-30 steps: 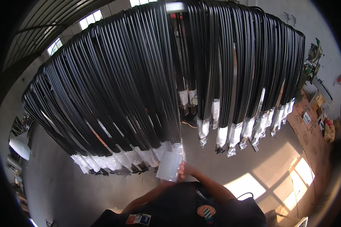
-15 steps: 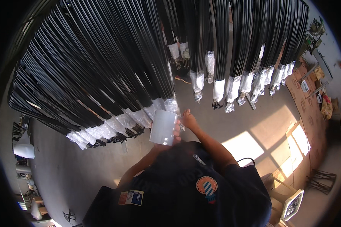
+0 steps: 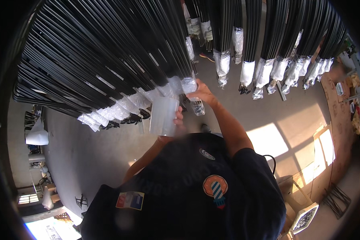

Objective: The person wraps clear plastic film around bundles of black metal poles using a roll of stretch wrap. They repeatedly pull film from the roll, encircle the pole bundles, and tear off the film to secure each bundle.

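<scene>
My left hand (image 3: pixel 179 116) is closed round a wide roll of translucent plastic film (image 3: pixel 163 117), its fingers showing along the roll's right side. Just above and to the right, my right hand (image 3: pixel 203 91) grips the plastic-wrapped end (image 3: pixel 189 85) of a bundle of black bars, with its fingers partly hidden against it. That bundle is the rightmost of a long left-hand row of black bars (image 3: pixel 100 52), their lower ends sleeved in clear film. Below my right hand a wrapped tip (image 3: pixel 197 108) hangs down.
Another row of black bars (image 3: pixel 250 36) with wrapped ends hangs at the upper right. A container of small parts (image 3: pixel 306 219) stands on a stand at lower right, near a dark metal frame (image 3: pixel 337 201). Sunlight patches the floor (image 3: pixel 228 120). A white sheet-like item (image 3: pixel 37 134) is far left.
My right hand has moved up onto the wrapped bundle end and taken hold of it. The film roll in my left hand has shifted slightly up and left; the view has shifted too.
</scene>
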`<act>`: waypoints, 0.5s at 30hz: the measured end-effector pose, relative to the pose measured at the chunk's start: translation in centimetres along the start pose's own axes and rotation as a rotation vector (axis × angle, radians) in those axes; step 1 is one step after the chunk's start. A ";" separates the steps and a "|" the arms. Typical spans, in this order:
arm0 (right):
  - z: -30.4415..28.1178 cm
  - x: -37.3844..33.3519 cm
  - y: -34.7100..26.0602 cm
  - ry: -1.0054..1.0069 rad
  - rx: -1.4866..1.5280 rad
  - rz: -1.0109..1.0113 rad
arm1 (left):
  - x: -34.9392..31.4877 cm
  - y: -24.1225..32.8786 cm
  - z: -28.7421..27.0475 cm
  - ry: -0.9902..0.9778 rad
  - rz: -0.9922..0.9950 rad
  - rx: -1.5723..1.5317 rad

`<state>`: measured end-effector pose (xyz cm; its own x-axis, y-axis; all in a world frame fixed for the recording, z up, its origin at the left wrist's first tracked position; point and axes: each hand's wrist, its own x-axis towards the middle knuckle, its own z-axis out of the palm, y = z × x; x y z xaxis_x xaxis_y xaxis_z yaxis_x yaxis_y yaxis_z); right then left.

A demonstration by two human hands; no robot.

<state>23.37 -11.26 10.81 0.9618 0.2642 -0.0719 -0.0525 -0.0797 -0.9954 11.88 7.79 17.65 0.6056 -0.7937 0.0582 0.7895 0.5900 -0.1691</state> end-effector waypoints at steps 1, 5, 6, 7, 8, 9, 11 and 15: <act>-0.8 0.6 0.8 -0.043 -0.018 0.004 | 0.1 -0.1 0.6 0.060 0.016 0.055; -1.7 1.0 2.3 -0.193 0.114 -0.049 | -0.8 -0.6 1.5 0.103 0.071 0.076; -2.0 0.6 2.6 -0.182 0.182 -0.029 | -1.0 -0.7 1.5 0.112 0.087 0.068; -2.2 0.2 2.4 -0.179 0.246 -0.010 | -1.2 -0.8 1.5 0.114 0.111 0.059; -2.3 -0.4 2.2 -0.175 0.309 0.010 | -1.3 -1.0 1.5 0.120 0.131 0.068; -2.6 -1.3 1.9 -0.146 0.352 0.048 | -1.4 -1.1 1.5 0.126 0.151 0.078; -3.8 -1.7 2.7 -0.124 0.340 0.062 | -1.3 -1.1 1.4 0.087 0.168 0.043; -3.5 -1.8 2.5 -0.121 0.362 0.073 | -2.0 -0.9 0.1 0.008 0.177 -0.076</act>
<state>22.46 -15.30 8.65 0.9145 0.3837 -0.1283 -0.2317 0.2367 -0.9436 9.98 8.92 17.80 0.7333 -0.6797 0.0129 0.6606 0.7080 -0.2495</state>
